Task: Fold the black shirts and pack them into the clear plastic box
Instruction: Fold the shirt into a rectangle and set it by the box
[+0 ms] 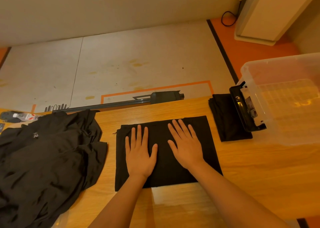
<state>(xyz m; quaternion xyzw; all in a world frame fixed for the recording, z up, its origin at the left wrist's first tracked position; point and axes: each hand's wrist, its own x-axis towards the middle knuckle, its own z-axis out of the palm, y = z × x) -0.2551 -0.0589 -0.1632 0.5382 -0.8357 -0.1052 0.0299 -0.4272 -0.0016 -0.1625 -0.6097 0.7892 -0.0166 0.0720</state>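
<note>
A folded black shirt [165,160] lies flat at the middle of the worktop [259,167], its longer side running left to right. It sits directly beneath the left hand [140,156] and right hand [187,151], which press on it with fingers [139,134] straight and spread, gripping nothing. The clear plastic box [256,97] stands off to the right, nearer the right hand, with another folded shirt [223,118] lying between and a heap of unfolded shirts [48,158] on the left.

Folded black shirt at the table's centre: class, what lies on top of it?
The left hand and right hand rest flat on the folded black shirt. Cloth under their palms is hidden.
</note>
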